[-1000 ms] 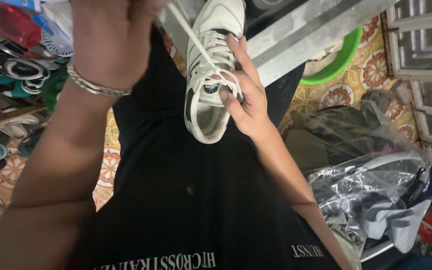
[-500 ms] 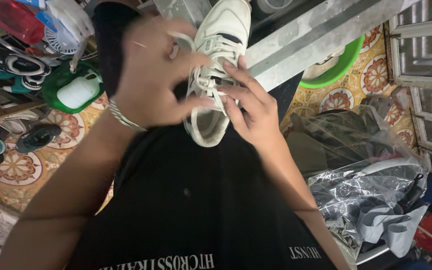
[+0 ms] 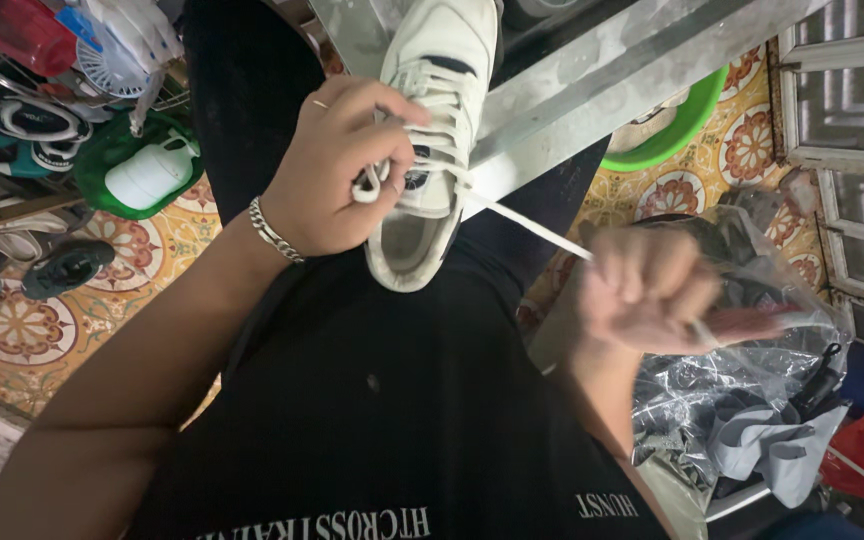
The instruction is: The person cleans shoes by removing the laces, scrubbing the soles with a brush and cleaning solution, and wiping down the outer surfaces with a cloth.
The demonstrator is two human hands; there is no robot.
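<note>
left hand (image 3: 337, 170) pinches lace loop at white sneaker (image 3: 432, 150) on lap | right hand (image 3: 652, 290), blurred, clenched on shoelace (image 3: 527, 222), pulled taut rightward | risk: hard tug may slip the loop free

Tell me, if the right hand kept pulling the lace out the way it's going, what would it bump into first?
Probably the crinkly clear plastic bag just beyond the right hand; depth is hard to judge, and the hand is blurred.

Clear crinkled plastic bag (image 3: 752, 400) on floor at my right, grey cloth inside. Green pouch with white panel (image 3: 147, 170) at my left, beside shoes. No screens, no signs.
</note>
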